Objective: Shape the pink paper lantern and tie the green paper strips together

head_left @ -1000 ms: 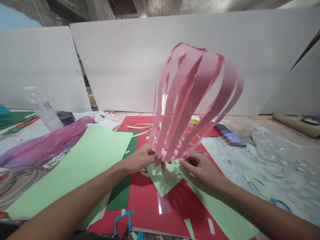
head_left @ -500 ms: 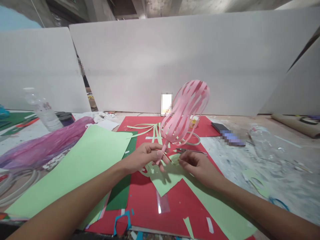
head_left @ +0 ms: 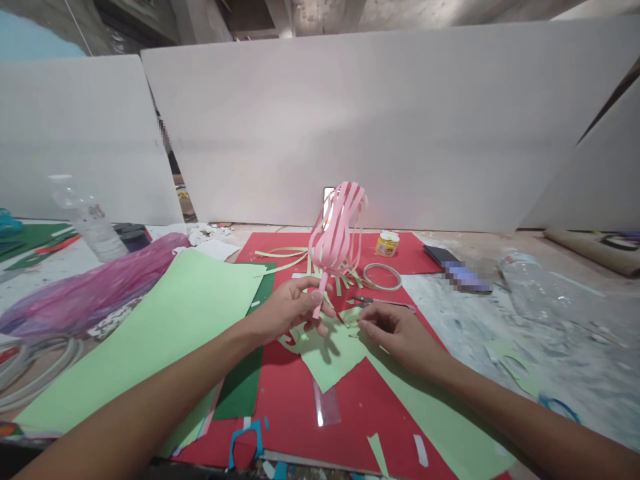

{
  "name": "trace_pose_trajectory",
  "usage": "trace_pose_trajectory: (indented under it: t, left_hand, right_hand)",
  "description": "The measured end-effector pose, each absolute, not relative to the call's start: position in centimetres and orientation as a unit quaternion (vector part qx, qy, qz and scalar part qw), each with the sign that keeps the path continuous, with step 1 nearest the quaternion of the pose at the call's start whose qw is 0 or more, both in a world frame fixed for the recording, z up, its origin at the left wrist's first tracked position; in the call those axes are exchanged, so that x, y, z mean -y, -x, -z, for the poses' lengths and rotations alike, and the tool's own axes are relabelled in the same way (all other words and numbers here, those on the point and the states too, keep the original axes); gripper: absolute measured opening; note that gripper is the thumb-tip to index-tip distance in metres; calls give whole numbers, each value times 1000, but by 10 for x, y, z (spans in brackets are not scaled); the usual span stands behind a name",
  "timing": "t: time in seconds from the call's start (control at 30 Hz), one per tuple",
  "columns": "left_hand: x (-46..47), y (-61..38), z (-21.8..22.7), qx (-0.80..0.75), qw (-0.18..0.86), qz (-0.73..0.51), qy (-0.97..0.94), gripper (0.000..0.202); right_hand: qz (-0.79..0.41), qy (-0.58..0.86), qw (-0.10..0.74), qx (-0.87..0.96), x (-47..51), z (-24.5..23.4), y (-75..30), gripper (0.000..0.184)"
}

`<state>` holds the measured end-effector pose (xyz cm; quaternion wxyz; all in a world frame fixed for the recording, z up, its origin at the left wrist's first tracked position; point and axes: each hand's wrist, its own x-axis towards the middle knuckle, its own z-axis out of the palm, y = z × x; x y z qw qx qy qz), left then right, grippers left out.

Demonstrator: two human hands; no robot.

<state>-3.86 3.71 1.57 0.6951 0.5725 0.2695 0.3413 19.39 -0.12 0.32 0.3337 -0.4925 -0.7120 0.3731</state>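
Note:
My left hand (head_left: 300, 307) is closed round the rolled stem of a pink paper-strip tassel (head_left: 337, 230). Its thin strips bow outward like a cage, and it stands nearly upright above the table. Lower on the right, the curled fingers of my right hand (head_left: 385, 330) come together at the edge of a light green paper piece (head_left: 327, 363). What lies between those fingertips is hidden. Just beyond them is a pair of scissors (head_left: 400, 305). Behind the tassel's stem, light green paper strips (head_left: 280, 253) fan out over red card (head_left: 295, 400).
A yellow-labelled jar (head_left: 387, 245) and a tape ring (head_left: 383, 277) are at the back. To the left are a large green sheet (head_left: 185, 313), a pink plastic bag (head_left: 100, 283) and a bottle (head_left: 90, 220). A phone (head_left: 463, 272) and a clear plastic bottle (head_left: 530, 280) lie right.
The pink tassel has swung left and become more upright, lowering its top and uncovering the jar and tape ring. My right hand has barely moved.

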Motion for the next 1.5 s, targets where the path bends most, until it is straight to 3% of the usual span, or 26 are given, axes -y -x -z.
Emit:
trace_pose_trajectory:
  t: [0.3, 0.5, 0.67, 0.73, 0.9, 1.07, 1.2, 1.4, 1.5]
  left_hand:
    - [-38, 37, -17, -278, 704, -378, -533, 35]
    - [-59, 50, -21, -344, 686, -535, -354, 23]
    - [-76, 67, -17, -439, 658, -469, -392, 38]
    - [-71, 65, -16, -476, 564, -412, -535, 37]
    - [-52, 49, -18, -442, 167, -271, -839, 27]
    - [-99, 27, -34, -512, 11, -210, -833, 35]
    - [-160, 2, -41, -571, 20, -197, -797, 56]
    - [-194, -22, -40, -602, 107, -210, -763, 18]
    - [-176, -18, -67, -568, 162, -265, -762, 19]
  right_hand:
    - [-370, 497, 331, 712, 1, -4, -194, 12]
    - [-359, 503, 325, 716, 2, -6, -194, 13]
    - [-358, 505, 326, 715, 1, -4, -195, 14]
    - [-353, 507, 324, 716, 0, -2, -195, 14]
    - [-320, 497, 331, 736, -3, -1, -196, 15]
    - [-326, 504, 339, 725, -5, 0, -195, 13]
    - [-330, 504, 354, 715, -6, 3, -194, 11]
    - [-353, 496, 361, 706, -7, 2, -195, 11]
    - [-359, 495, 360, 705, -7, 2, -196, 10]
